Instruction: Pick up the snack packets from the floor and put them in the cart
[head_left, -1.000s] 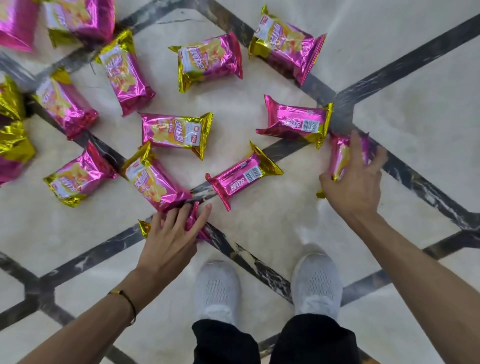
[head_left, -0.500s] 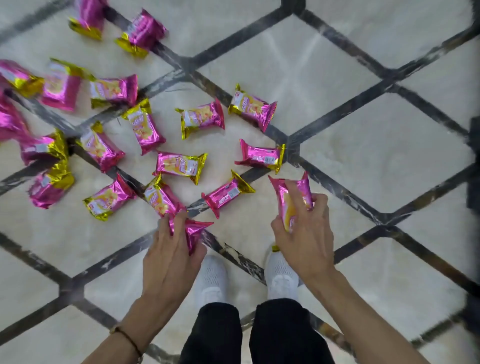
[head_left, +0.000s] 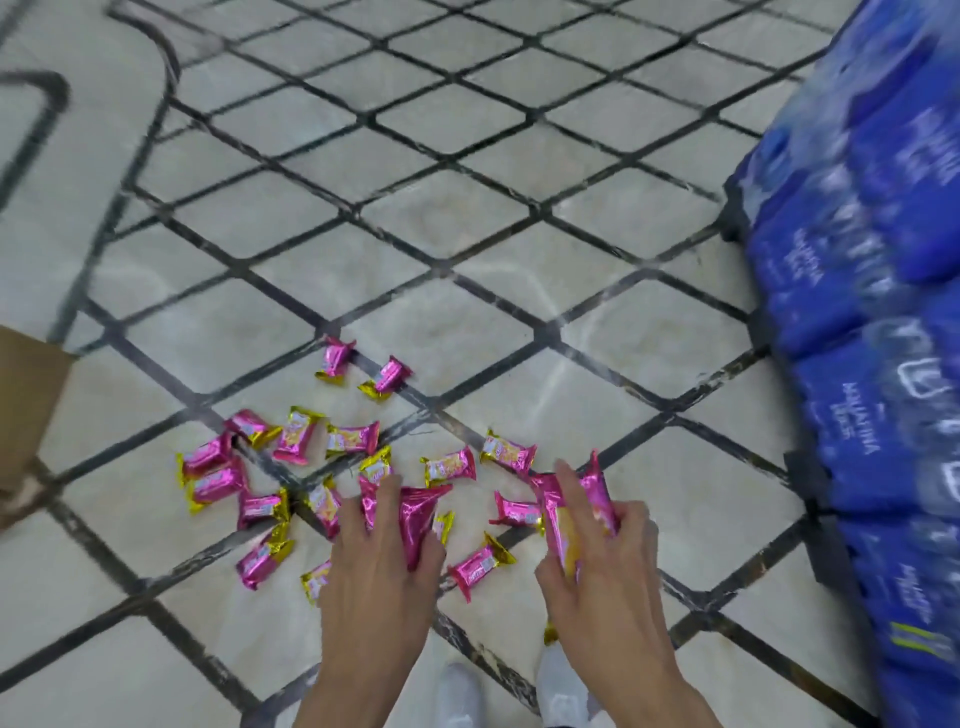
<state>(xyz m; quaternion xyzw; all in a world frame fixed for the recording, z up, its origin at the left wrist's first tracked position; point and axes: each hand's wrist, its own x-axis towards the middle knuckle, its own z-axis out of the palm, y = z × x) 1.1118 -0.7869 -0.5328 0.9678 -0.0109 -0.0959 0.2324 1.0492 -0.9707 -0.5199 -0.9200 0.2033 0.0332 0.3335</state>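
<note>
— Pale stone floor (head_left: 447, 218) crossed by dark diagonal lines fills the view. What sits at the far left?
— Only the corner of a brown cardboard box (head_left: 26, 405), cut off by the edge.
— And where are the snack packets (head_left: 296, 434)?
— Scattered on the floor to the right of the box. They are pink and gold, in a loose cluster, and some of them touch. Two more lie a little apart on the far side of the cluster.
— The left hand (head_left: 384, 566)?
— It is over the near side of the cluster, back towards the camera, with its fingers and thumb curled round one pink packet (head_left: 418, 519).
— The right hand (head_left: 602, 566)?
— Just beside it, gripping another packet (head_left: 563, 540) whose pink end sticks out past the fingers. A second one may be held with it, but the blur leaves that unclear.
— Anything below the hands?
— White shoes (head_left: 457, 691) at the bottom edge.
— And at the far right?
— Blue bottle packs (head_left: 883, 364) wrapped in film, stacked and blurred.
</note>
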